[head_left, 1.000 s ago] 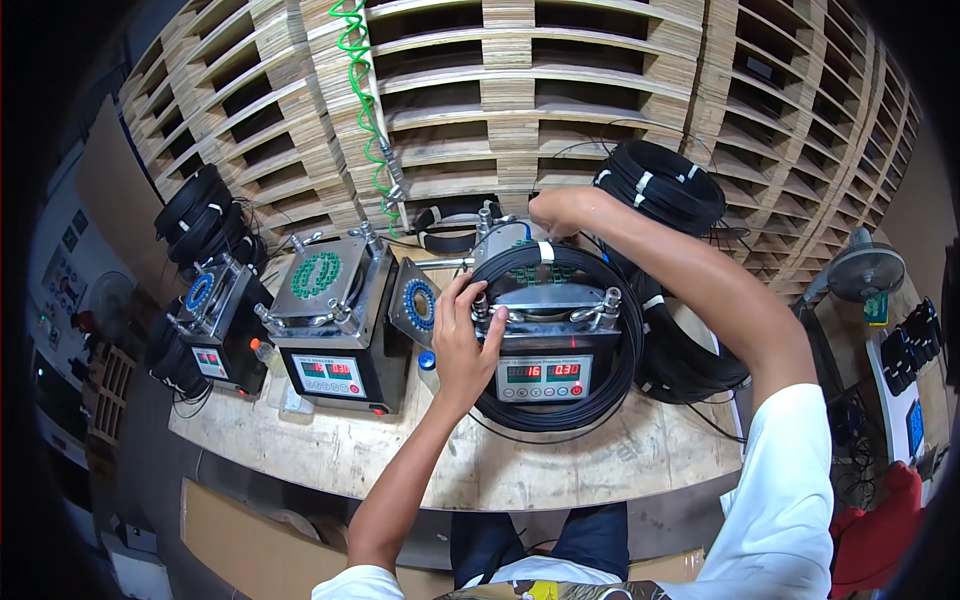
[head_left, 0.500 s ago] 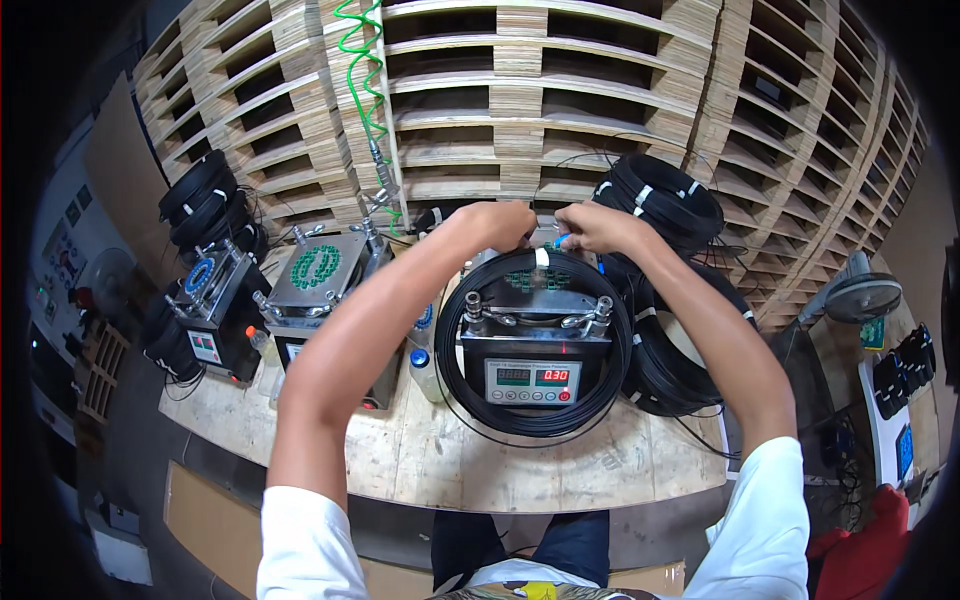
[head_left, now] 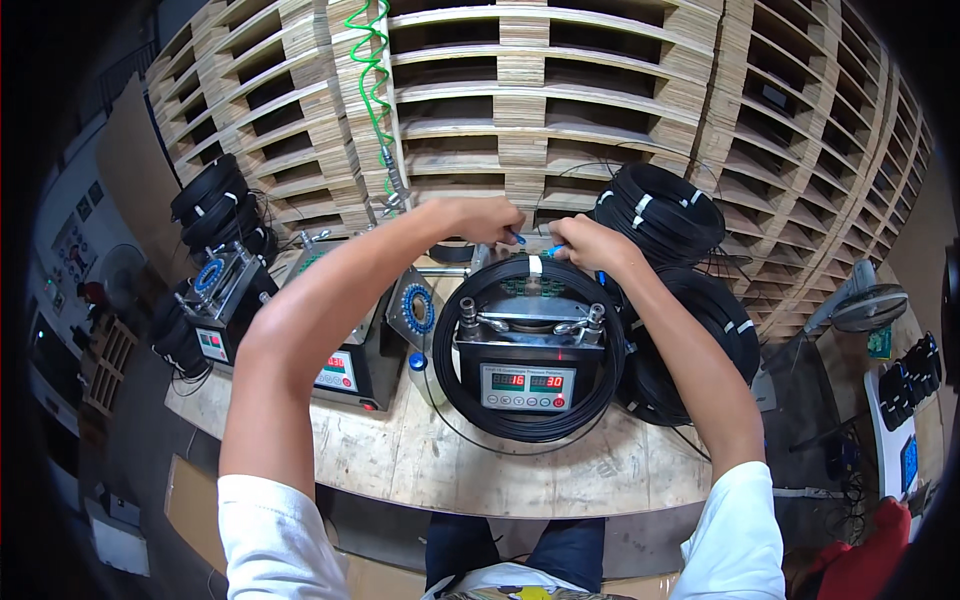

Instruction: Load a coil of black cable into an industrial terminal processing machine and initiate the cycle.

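Observation:
Both my hands are over the back of a polishing machine with a lit red display. My left hand is closed, a small blue connector showing at its fingertips. Just right of it, my right hand pinches another small blue connector above the machine's green-holed plate. A coil of black cable, bound with a white tie, rings the machine. Where the cable ends run behind my fingers is hidden.
To the left stand two similar machines, a blue-ringed plate and a blue-capped bottle. Black cable coils are stacked at the right. Wooden pallets rise behind the wooden table. A green air hose hangs down.
My left hand has drawn slightly left and down, and a blue connector now shows at its fingertips. The machine's display has changed. My left forearm now covers more of the neighbouring machine's green-ringed plate.

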A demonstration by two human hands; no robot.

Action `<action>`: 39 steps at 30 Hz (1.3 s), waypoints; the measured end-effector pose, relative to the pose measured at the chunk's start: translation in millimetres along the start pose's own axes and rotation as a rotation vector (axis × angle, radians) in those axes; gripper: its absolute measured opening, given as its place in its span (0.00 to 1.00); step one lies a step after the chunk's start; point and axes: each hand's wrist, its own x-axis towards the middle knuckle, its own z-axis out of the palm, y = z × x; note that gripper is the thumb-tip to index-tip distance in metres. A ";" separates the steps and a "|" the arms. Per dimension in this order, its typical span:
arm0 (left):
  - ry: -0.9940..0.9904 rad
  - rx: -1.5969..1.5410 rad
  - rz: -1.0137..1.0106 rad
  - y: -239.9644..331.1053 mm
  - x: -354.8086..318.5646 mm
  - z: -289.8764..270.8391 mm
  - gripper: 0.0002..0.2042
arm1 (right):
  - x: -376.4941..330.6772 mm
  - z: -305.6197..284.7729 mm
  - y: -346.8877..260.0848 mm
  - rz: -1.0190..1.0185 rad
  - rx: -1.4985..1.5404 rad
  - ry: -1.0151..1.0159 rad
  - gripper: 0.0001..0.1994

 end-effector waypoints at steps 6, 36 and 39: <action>0.708 -0.165 -0.126 37.3 -40.5 26.6 0.09 | -38.5 -1.6 15.1 0.136 0.497 0.259 0.11; 1.124 -0.689 -0.124 89.4 -67.7 64.1 0.07 | -89.5 29.9 -32.0 0.028 0.735 0.757 0.09; 1.315 -0.784 -0.112 67.9 -61.3 58.8 0.09 | -82.9 22.6 -21.7 0.111 0.551 0.890 0.09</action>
